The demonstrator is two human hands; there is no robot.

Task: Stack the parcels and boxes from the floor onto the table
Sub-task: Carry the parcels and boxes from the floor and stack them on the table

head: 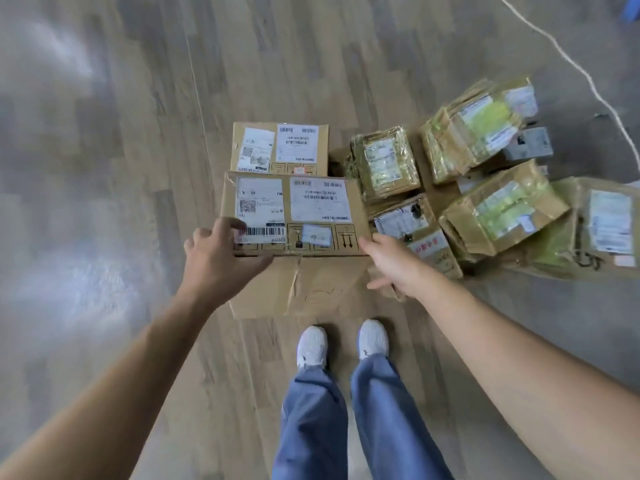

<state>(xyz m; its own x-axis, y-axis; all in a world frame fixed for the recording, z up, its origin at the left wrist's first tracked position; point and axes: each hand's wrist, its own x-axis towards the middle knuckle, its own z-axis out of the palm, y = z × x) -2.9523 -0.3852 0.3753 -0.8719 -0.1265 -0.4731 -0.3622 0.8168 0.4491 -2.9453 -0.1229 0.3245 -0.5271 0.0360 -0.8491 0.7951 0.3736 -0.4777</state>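
1. Left grip (214,252) clamps the flat box (294,209) at its near-left corner, fingers on the barcode label (263,232).
2. Right grip (393,265) touches the near-right corner; can't tell if it's actually grasping.
3. Box is over a creased carton (311,289) on the floor (138,150); label text too blurry to read.

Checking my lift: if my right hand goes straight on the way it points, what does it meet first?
The right hand would meet the labelled flat box at its near right corner; it looks almost touching, depth unclear.
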